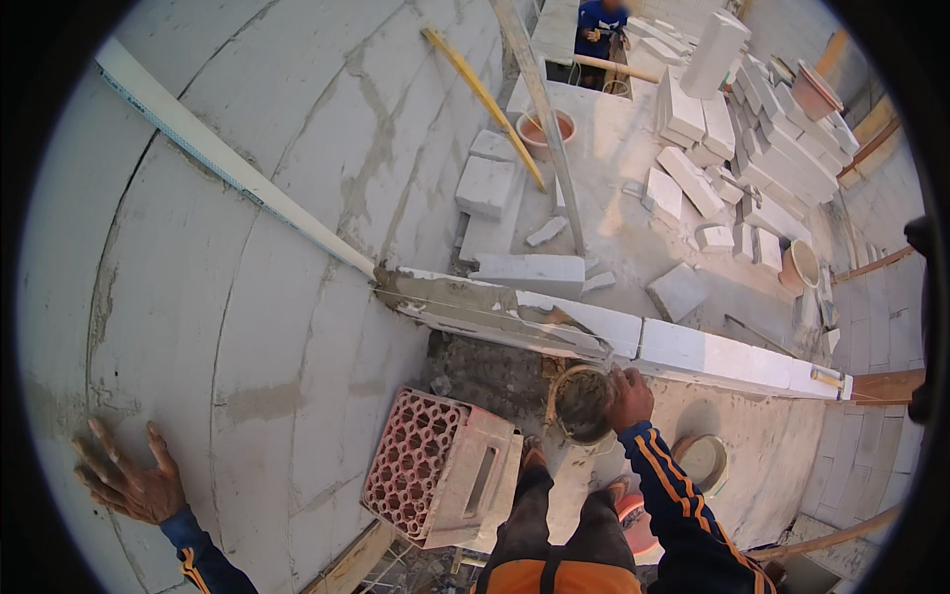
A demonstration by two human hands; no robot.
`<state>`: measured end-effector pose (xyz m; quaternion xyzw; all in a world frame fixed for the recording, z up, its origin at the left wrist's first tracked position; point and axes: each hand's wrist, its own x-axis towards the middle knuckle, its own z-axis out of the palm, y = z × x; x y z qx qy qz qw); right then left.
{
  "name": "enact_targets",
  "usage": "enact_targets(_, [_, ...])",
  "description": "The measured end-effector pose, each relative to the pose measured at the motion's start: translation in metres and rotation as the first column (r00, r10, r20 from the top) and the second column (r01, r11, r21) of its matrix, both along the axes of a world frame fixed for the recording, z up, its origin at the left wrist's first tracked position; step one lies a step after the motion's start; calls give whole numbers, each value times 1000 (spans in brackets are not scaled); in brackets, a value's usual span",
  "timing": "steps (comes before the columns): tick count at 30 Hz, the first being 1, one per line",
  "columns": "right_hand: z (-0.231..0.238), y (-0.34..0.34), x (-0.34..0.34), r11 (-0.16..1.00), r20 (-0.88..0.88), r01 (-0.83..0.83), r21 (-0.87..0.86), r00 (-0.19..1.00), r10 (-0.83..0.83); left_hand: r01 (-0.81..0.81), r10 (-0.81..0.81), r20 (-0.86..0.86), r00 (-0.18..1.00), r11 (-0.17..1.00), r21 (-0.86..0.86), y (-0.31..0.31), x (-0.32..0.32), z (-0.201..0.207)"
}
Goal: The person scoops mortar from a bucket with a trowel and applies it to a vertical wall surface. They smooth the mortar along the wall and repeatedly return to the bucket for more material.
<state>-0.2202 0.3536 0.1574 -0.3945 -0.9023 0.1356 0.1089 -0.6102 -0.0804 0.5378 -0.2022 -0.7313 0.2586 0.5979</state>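
Observation:
My left hand [131,480] lies flat with spread fingers against the grey block wall [252,327] on the left. My right hand [631,399] is closed at the near side of a low row of white blocks [683,346]. It seems to grip a trowel, whose handle the fingers hide; the mortar-smeared blade [579,332] reaches left over the row. Wet mortar [445,297] covers the row's left end, and a string runs along it. Just below and left of the right hand is a bucket of mortar [584,404].
By my feet stand a pink plastic crate [421,465] and another bucket [701,463]. Beyond the row lie block stacks [693,119], loose blocks, a yellow level [483,104] and a leaning wooden plank [544,119]. Another person [600,28] is at a floor opening at the back.

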Motion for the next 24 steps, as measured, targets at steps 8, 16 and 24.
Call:
enact_targets(8, [-32,-68,-58,378,-186,100,-920,738,-648,-41,41,2,999,999,15,-2,-2,-3])
enact_targets(16, [-45,-136,-180,622,-55,245,-744,905,-423,-77,77,34,996,997,20,-1,3,-2])
enact_targets(24, [-16,-86,-103,673,-1,448,-589,832,-554,3,-3,10,1000,1000,13,11,12,-2])
